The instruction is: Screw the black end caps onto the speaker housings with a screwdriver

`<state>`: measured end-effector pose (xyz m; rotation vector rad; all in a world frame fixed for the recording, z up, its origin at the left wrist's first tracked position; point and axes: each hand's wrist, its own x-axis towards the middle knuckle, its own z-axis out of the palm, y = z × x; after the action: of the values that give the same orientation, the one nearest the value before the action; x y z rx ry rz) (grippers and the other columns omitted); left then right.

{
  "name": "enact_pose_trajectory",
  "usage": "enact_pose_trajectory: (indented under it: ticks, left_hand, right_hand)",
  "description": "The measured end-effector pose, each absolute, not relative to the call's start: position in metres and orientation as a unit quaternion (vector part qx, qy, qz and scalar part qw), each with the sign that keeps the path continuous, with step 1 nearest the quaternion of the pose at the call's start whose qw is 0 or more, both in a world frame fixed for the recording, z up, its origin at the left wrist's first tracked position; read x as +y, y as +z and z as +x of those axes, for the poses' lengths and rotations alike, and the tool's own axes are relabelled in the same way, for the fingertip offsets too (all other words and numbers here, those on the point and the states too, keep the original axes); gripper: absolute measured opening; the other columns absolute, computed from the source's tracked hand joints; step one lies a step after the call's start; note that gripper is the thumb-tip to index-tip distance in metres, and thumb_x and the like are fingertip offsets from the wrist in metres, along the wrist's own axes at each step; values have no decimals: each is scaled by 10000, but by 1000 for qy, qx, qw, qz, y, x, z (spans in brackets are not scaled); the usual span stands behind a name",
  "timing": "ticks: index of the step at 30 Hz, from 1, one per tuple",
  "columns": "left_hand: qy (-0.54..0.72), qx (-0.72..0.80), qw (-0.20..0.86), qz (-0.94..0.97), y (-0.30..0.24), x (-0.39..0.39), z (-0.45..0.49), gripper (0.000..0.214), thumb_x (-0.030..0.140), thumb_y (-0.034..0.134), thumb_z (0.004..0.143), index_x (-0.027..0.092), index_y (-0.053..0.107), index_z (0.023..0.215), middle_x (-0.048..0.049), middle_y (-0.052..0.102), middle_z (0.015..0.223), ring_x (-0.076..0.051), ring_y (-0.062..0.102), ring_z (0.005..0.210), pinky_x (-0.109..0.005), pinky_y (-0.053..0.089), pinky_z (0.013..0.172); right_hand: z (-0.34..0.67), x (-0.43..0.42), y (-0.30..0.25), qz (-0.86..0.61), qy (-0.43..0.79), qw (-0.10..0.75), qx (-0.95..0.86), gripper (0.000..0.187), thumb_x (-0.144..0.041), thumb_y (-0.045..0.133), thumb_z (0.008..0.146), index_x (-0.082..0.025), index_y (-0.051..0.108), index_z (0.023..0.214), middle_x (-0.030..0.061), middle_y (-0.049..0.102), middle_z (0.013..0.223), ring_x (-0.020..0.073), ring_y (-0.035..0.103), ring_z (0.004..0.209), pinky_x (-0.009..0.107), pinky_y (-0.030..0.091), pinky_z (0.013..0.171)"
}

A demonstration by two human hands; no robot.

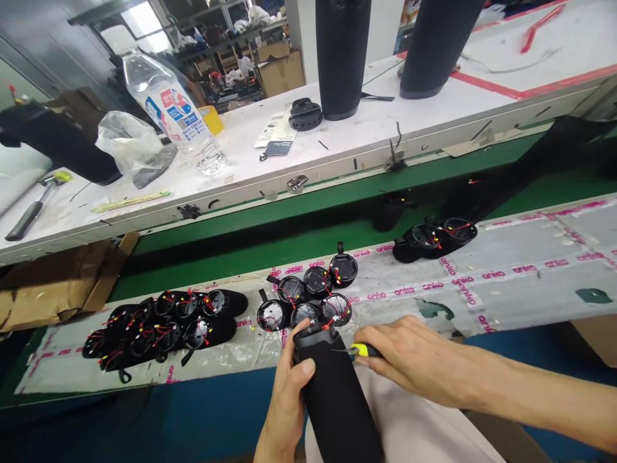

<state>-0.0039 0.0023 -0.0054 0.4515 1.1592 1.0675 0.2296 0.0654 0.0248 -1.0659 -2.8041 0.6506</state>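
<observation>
One blk cyl. (337, 399) in L hand (288, 382), yel. tool (361, 350) in R hand (409, 354).

Left hand (288, 384) at near middle of scene, pointing far, fingers (290, 347) curved in grip, thumb (303, 370) toward right. Right hand (402, 352) just to right, back facing up, fingers (370, 334) closed in grip. Right forearm (520, 397) bare, stretching to near right side.
</observation>
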Motion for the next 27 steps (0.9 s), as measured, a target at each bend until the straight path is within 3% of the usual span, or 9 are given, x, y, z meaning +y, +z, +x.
enact_pose_trajectory:
  ticks: [4,10,20,27]
  left_hand:
    - [462,532,665,246,-1,6,1,877,483,824,669,214,493,1437,-139,709,1255,-362,640,1190,-454,486,1029]
    - [449,523,670,277,6,11,6,878,496,830,644,237,485,1409,-119,722,1221,-345,669,1133,-434,505,996]
    - [434,544,657,292,13,12,9,895,522,831,631,224,479,1398,-111,727,1205,-340,673,1122,-399,532,937]
    - [415,564,635,325,14,11,12,824,515,836,645,227,527,1352,-99,729,1197,-336,676,1119,-418,505,996]
  right_hand:
    - [232,74,24,-313,130,53,-939,152,-360,485,1053,-213,513,1027,3,678,809,208,640,615,332,233,521]
    - [236,86,35,-276,58,40,-959,107,-298,550,1007,-196,519,1000,13,660,769,173,587,550,336,170,505]
    - [236,90,42,-264,55,11,-963,62,-245,566,980,-196,527,978,12,663,768,152,564,517,340,162,476]
    - [236,91,38,-261,77,-28,-962,149,-303,534,1010,-194,537,909,-6,623,675,157,541,482,342,140,477]
